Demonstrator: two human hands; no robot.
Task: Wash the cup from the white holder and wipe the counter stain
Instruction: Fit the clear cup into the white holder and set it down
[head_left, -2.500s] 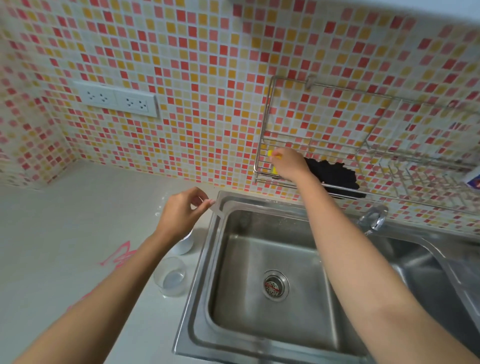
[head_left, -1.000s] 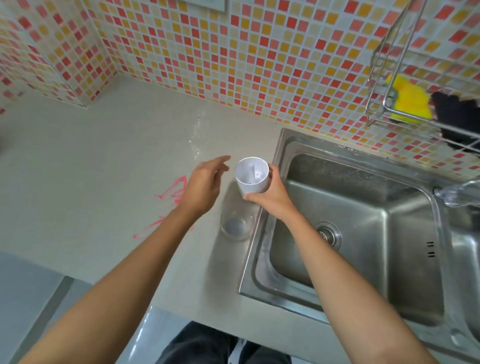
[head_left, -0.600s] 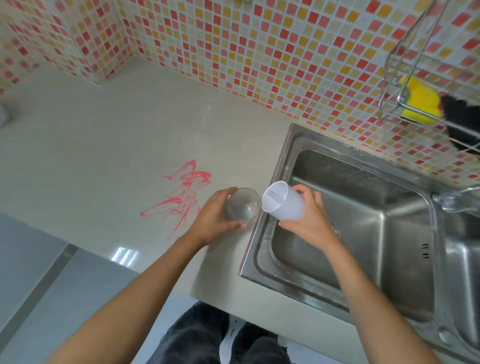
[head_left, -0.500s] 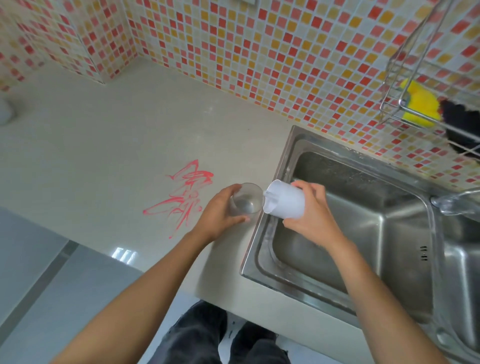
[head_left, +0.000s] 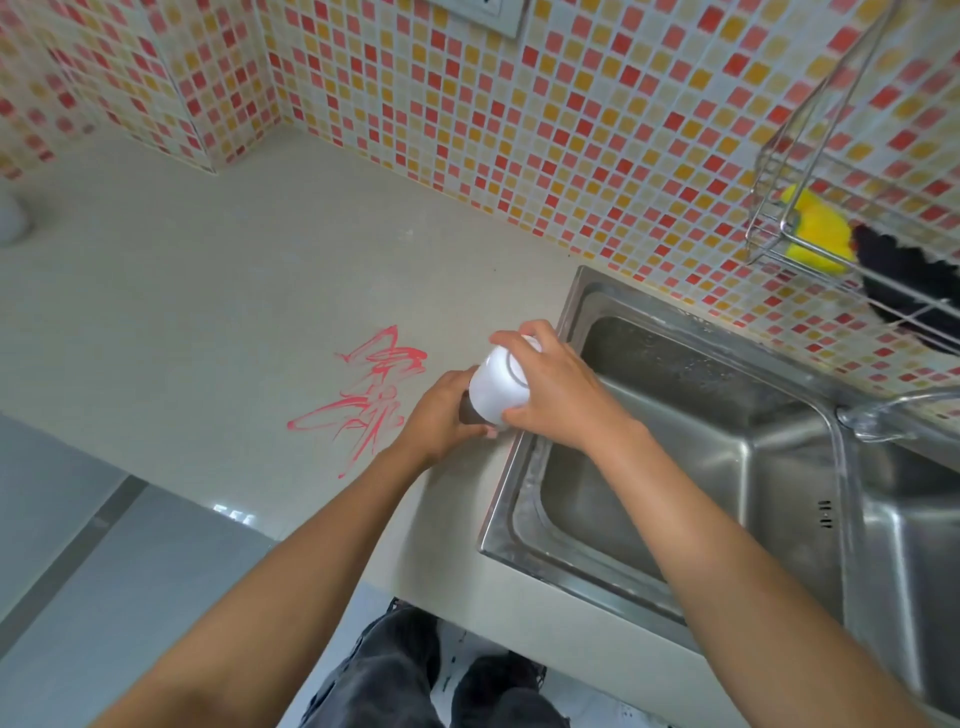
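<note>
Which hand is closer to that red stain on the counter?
Left. The left hand is just beside the red stain; the right hand is farther off toward the sink, gripping the white holder.

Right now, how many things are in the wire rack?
2: a yellow sponge at the left end, a black cloth just right of it. The rack runs off-frame, so more may be hidden.

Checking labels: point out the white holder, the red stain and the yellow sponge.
white holder (head_left: 496, 387): head view, on its side wall.
red stain (head_left: 363, 402): head view, on its middle strokes.
yellow sponge (head_left: 818, 234): head view, on its top face.
</note>
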